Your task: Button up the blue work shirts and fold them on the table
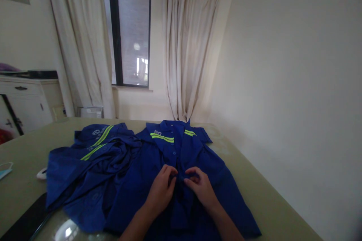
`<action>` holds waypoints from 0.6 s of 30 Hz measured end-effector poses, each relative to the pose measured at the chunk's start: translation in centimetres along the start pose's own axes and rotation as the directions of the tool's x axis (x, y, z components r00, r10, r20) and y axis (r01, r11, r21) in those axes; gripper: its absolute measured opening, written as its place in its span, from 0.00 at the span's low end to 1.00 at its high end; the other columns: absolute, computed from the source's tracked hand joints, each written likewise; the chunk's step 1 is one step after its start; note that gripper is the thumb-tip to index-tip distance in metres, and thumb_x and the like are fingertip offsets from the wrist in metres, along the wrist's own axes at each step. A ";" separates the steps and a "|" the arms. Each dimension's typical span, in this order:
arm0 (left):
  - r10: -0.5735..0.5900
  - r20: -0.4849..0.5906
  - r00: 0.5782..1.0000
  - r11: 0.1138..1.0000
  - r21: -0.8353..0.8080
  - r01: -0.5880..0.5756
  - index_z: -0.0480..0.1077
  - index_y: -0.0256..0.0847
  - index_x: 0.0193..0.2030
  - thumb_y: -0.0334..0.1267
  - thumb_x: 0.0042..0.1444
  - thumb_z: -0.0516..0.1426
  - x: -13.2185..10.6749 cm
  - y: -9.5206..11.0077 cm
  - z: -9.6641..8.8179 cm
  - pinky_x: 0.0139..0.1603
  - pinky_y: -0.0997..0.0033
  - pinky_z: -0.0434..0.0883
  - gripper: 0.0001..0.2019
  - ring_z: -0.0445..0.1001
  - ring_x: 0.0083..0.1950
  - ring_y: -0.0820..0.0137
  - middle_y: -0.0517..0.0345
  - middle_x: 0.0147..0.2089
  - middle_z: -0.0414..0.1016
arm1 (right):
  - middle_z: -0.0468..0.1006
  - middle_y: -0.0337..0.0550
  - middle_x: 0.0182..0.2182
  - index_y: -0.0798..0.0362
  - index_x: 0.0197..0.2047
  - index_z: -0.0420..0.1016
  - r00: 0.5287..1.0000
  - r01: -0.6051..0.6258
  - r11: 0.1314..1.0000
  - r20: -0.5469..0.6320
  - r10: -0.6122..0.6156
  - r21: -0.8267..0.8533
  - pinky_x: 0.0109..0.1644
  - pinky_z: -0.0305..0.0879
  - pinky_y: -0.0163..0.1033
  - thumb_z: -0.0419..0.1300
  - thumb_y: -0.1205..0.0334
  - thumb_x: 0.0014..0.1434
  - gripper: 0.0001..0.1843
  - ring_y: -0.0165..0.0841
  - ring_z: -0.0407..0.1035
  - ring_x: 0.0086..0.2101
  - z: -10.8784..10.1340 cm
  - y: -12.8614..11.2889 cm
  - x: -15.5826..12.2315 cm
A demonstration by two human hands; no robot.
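Note:
A dark blue work jacket (147,158) with yellow-green stripes and a row of buttons lies spread on the table, collar toward the far edge. My left hand (162,186) pinches one edge of its front placket, about halfway down. Just across the opening, my right hand (201,188) has thumb and fingertips closed on the other front edge. Both hands rest low over the cloth, a small gap between them. Whether a button is under the fingertips is too small to tell. Left of it lies a second, crumpled blue jacket (93,169) with the same stripes.
The table (236,158) runs along a bare wall on the right. At its left are a black flat object (26,218), a small white object (42,174) and a face mask (5,170). Curtains (189,45) and a window (132,34) stand behind.

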State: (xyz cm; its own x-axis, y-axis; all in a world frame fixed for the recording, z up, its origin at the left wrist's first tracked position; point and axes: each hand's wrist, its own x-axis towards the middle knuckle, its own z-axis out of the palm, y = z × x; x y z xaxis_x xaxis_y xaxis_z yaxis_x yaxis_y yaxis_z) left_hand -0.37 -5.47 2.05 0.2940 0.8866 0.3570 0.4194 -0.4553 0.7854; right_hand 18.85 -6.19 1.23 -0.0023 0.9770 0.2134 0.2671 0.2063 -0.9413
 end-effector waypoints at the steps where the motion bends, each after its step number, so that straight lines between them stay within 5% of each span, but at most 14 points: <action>1: 0.018 0.070 0.997 0.999 0.031 -0.021 0.69 0.43 0.43 0.34 0.63 0.52 -0.6 0.4 0.0 0.44 0.69 0.68 0.06 0.72 0.41 0.67 0.57 0.42 0.74 | 0.78 0.42 0.36 0.51 0.44 0.75 1.000 -0.028 0.995 0.008 0.027 0.097 0.39 0.73 0.41 0.66 0.49 0.56 0.17 0.37 0.75 0.35 -0.4 -0.3 -0.1; 3: 0.071 0.268 0.961 0.986 0.127 -0.108 0.69 0.45 0.40 0.37 0.61 0.58 -2.3 0.7 0.3 0.39 0.71 0.67 0.02 0.73 0.39 0.68 0.60 0.40 0.75 | 0.79 0.46 0.41 0.51 0.45 0.75 0.999 -0.043 0.978 0.032 0.037 0.203 0.42 0.75 0.44 0.62 0.47 0.60 0.18 0.40 0.77 0.38 -1.3 -1.0 -1.1; 5: 0.096 0.405 0.909 0.920 0.313 -0.236 0.71 0.46 0.43 0.34 0.56 0.62 -4.7 -0.1 1.2 0.41 0.71 0.67 0.09 0.74 0.43 0.65 0.59 0.45 0.77 | 0.79 0.46 0.43 0.50 0.47 0.75 0.998 -0.003 0.995 0.066 -0.004 0.102 0.45 0.75 0.44 0.61 0.47 0.63 0.17 0.41 0.77 0.40 -2.5 -1.5 -3.1; 7: 0.083 0.399 0.913 0.789 0.533 -0.305 0.71 0.48 0.49 0.30 0.57 0.61 -6.8 -1.8 2.1 0.44 0.67 0.68 0.14 0.75 0.49 0.60 0.56 0.51 0.77 | 0.80 0.45 0.44 0.47 0.50 0.76 0.989 0.097 0.983 0.130 -0.077 -0.156 0.49 0.73 0.44 0.64 0.49 0.61 0.17 0.41 0.76 0.44 -3.7 -1.5 -5.6; 11: 0.128 0.345 0.930 0.625 0.700 -0.346 0.72 0.49 0.49 0.31 0.61 0.60 -8.5 -3.8 2.7 0.48 0.62 0.68 0.11 0.75 0.52 0.57 0.54 0.54 0.77 | 0.79 0.46 0.52 0.43 0.56 0.75 0.948 0.299 0.785 0.267 -0.176 -0.543 0.57 0.69 0.44 0.72 0.50 0.53 0.27 0.44 0.74 0.51 -4.9 0.0 -9.4; 18: 0.322 0.477 0.818 0.499 0.649 -0.575 0.71 0.42 0.45 0.34 0.61 0.62 -6.3 -0.5 1.0 0.47 0.65 0.67 0.06 0.74 0.48 0.61 0.53 0.48 0.77 | 0.80 0.49 0.52 0.47 0.60 0.71 0.917 0.388 0.540 0.253 -0.309 -0.747 0.52 0.71 0.47 0.72 0.54 0.50 0.35 0.47 0.75 0.47 -2.8 1.9 -9.2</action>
State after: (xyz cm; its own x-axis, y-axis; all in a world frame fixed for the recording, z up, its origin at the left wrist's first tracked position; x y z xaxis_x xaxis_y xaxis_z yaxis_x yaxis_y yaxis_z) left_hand -1.61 -10.91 -1.14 0.7850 0.5399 0.3037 0.5976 -0.7891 -0.1418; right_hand 22.04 -14.98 -1.85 -0.3287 0.8459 0.4201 0.8630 0.4497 -0.2302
